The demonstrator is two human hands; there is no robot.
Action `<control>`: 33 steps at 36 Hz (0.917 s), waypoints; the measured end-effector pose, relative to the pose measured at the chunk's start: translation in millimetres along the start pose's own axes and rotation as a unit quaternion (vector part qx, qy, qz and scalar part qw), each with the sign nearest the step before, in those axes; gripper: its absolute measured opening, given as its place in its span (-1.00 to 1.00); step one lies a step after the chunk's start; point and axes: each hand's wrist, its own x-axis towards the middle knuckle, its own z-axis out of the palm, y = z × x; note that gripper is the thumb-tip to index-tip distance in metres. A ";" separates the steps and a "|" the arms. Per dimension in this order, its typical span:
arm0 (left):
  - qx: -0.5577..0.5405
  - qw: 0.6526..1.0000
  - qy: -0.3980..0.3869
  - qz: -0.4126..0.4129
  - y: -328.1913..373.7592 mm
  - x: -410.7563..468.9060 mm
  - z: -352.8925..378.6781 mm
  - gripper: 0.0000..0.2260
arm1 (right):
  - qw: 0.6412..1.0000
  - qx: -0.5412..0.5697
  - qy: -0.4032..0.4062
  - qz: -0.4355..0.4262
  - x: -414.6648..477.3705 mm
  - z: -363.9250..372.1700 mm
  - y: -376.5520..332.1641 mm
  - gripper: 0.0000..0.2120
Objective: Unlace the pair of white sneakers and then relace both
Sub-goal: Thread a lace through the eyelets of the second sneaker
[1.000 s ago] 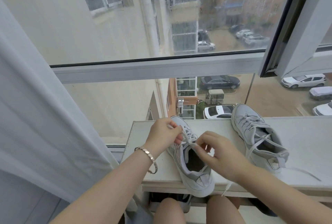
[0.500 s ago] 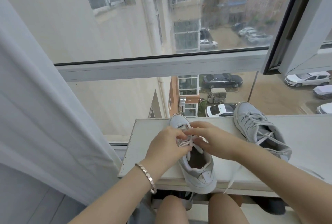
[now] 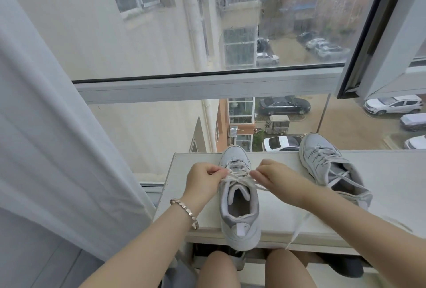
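A white sneaker (image 3: 239, 216) stands on the white sill (image 3: 396, 186), toe toward the glass, heel over the front edge. My left hand (image 3: 204, 180) pinches its white lace (image 3: 239, 179) at the left of the upper eyelets. My right hand (image 3: 270, 177) pinches the lace at the right, and the lace crosses between both hands over the tongue. A loose lace end (image 3: 298, 230) hangs past the sill's front edge. The second white sneaker (image 3: 327, 165) lies to the right, laced, tilted, its laces slack.
A white curtain (image 3: 57, 149) hangs at the left. The window frame bar (image 3: 207, 87) and glass stand right behind the sill, with an opened sash (image 3: 378, 31) at upper right. My knees (image 3: 219, 269) sit under the sill's front edge beside dark shoes (image 3: 345, 267).
Both hands moved up from the sneaker's middle to its upper eyelets and spread apart, drawing the lace taut across the tongue. The sneaker's opening is now uncovered.
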 end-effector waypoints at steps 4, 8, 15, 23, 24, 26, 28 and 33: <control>-0.071 0.995 0.020 -0.061 -6.0 0.2 8.3 -0.79 | 0.987 0.124 -0.031 0.100 -3.3 8.4 3.4 -0.63; 0.064 0.996 0.048 0.041 -1.7 -1.6 3.0 -0.90 | 0.990 0.066 0.038 0.119 -14.3 -6.9 9.3 -0.80; 0.183 0.968 -0.120 0.123 1.3 -14.9 4.0 -0.70 | 0.936 -0.098 0.242 0.235 -44.0 -53.8 61.8 -0.74; 0.187 0.970 -0.091 0.126 -6.7 -20.4 8.8 -0.72 | 0.917 0.099 0.096 0.374 -51.8 -53.1 99.9 -0.60; 0.180 0.972 -0.083 0.126 -8.2 -20.5 8.6 -0.73 | 0.920 0.104 0.096 0.365 -52.7 -52.6 102.5 -0.59; 0.162 0.977 -0.069 0.122 -10.5 -18.7 6.8 -0.73 | 0.927 0.118 0.085 0.345 -56.3 -50.3 106.4 -0.54; 0.150 0.981 -0.056 0.113 -11.2 -13.5 3.4 -0.74 | 0.929 0.125 0.098 0.334 -60.6 -46.1 109.0 -0.50; 0.159 0.980 -0.048 0.112 -6.7 3.7 -7.6 -0.80 | 0.941 0.099 0.142 0.291 -63.5 -29.1 96.6 -0.59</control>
